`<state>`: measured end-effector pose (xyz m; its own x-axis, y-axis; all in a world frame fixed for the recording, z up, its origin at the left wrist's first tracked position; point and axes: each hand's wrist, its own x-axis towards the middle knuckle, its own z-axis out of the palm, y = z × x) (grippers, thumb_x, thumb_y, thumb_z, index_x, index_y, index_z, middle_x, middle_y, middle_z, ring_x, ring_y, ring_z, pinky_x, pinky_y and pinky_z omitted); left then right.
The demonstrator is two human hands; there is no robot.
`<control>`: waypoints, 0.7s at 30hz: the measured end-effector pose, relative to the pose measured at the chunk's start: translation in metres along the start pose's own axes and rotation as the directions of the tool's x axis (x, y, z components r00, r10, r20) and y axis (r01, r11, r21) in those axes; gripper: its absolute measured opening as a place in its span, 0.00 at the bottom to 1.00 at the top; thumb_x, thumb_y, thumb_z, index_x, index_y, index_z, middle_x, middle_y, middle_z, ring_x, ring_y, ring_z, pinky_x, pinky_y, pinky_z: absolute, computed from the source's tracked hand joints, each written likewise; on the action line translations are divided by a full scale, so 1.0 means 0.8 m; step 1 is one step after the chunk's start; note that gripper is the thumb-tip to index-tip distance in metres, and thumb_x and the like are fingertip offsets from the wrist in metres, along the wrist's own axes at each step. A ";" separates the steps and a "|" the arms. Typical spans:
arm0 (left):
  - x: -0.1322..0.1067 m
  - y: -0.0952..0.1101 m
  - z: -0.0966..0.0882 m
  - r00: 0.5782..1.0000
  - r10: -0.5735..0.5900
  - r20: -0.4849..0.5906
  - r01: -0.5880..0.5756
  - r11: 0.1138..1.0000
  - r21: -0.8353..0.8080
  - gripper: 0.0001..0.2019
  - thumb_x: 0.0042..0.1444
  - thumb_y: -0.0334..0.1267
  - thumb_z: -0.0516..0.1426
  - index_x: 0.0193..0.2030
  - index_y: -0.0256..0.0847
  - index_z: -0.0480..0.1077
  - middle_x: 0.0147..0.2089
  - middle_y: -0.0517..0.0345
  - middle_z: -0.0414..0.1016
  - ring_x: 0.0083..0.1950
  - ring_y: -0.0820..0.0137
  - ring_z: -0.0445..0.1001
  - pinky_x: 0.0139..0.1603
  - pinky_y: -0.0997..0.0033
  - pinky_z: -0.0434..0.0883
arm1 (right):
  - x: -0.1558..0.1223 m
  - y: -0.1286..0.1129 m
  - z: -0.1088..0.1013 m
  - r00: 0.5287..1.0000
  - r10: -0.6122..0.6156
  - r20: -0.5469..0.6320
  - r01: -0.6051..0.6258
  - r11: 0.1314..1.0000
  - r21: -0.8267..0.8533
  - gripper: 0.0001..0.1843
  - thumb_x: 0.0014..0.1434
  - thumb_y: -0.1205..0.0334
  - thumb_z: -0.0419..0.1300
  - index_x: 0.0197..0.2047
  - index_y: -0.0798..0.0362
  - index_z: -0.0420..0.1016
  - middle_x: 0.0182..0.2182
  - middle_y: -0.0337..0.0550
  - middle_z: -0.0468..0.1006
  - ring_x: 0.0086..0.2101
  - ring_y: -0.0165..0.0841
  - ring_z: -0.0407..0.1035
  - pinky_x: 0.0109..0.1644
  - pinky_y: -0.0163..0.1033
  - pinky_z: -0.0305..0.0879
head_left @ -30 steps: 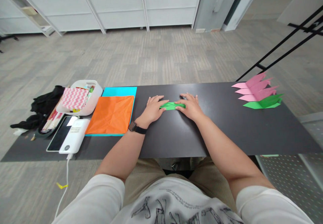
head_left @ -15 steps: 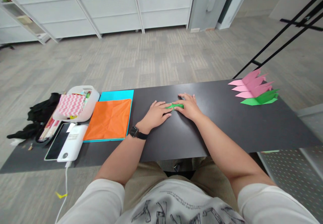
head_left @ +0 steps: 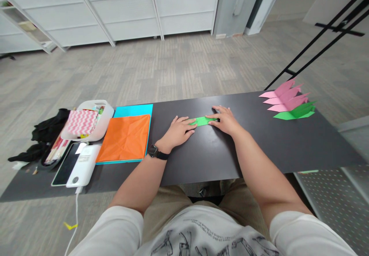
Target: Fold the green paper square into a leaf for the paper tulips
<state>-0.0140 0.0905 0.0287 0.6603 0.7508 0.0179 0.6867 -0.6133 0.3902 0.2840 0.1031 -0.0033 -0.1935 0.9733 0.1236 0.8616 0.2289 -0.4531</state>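
A narrow folded strip of green paper [head_left: 201, 121] lies flat on the dark table, directly in front of me. My left hand [head_left: 179, 130], with a black watch on its wrist, rests with fingers stretched out over the strip's left end. Over the right end is my right hand [head_left: 225, 120]; its fingers are spread, with the index finger and thumb touching the paper. Both ends of the strip are partly covered by my fingers. Its middle shows between the two hands.
Pink folded-paper pieces [head_left: 285, 94] and a green folded-paper piece [head_left: 296, 112] sit at the right. To the left are orange paper [head_left: 125, 138] on blue sheets [head_left: 134, 110], a white basket [head_left: 105, 123], a phone [head_left: 67, 167] and a cabled white power bank [head_left: 83, 167].
My right hand has slid to the right along the green strip. More of the paper now shows between my hands, and it looks wider and flatter. My left hand has barely moved.
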 end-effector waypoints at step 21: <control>0.006 -0.005 0.008 0.982 0.019 -0.187 -0.020 1.000 -0.004 0.09 0.70 0.42 0.64 0.54 0.55 0.84 0.56 0.60 0.86 0.61 0.59 0.78 0.82 0.38 0.53 | 0.001 -0.053 0.006 0.944 -0.313 0.101 0.303 0.947 0.106 0.14 0.68 0.55 0.66 0.54 0.37 0.88 0.58 0.41 0.85 0.61 0.45 0.75 0.74 0.62 0.57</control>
<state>-0.0115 0.0950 0.0215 0.6046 0.7716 0.1975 0.6721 -0.6273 0.3934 0.2450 0.0945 0.0117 -0.5000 0.8492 0.1699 0.7073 0.5136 -0.4857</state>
